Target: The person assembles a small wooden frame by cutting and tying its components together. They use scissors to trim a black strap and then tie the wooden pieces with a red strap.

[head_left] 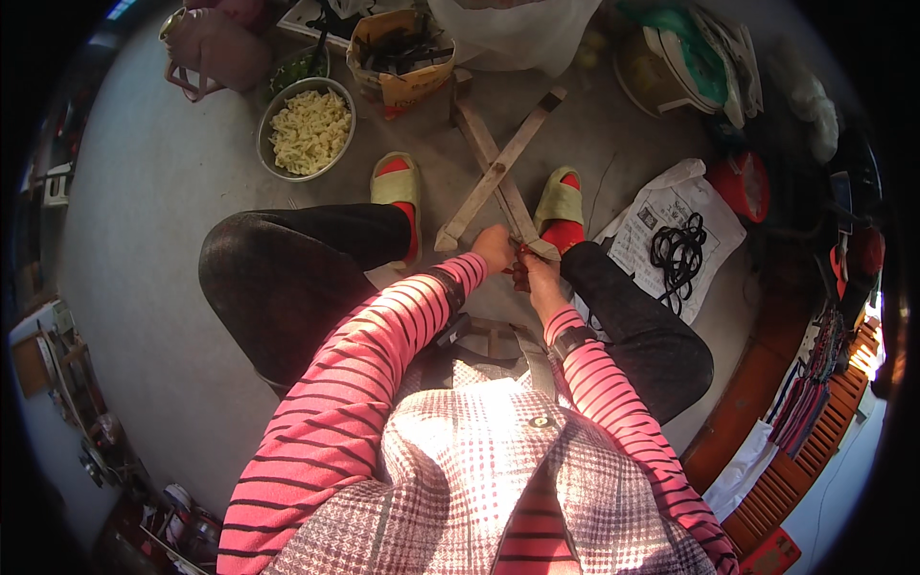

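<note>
Two wooden bars crossed in an X form a folding frame point(494, 174) on the floor between my feet. At its near end, both my hands are close together. My left hand point(494, 251) is closed beside the bars, and whatever its fingers hold is hidden. Just right of it, my right hand point(544, 282) is wrapped round a small dark red thing point(520, 272), too small and shaded to name. It lies close to the near end of the right bar. My yellow-green slippers point(406, 184) stand on either side of the frame.
A metal bowl point(263, 153) of pale yellow pieces stands ahead left, near a pink jug point(225, 56) and a carton point(402, 88) of dark strips. A white bag point(522, 38) and round tub point(647, 81) stand farther off. Black cord point(677, 259) lies on printed paper point(632, 218) at right.
</note>
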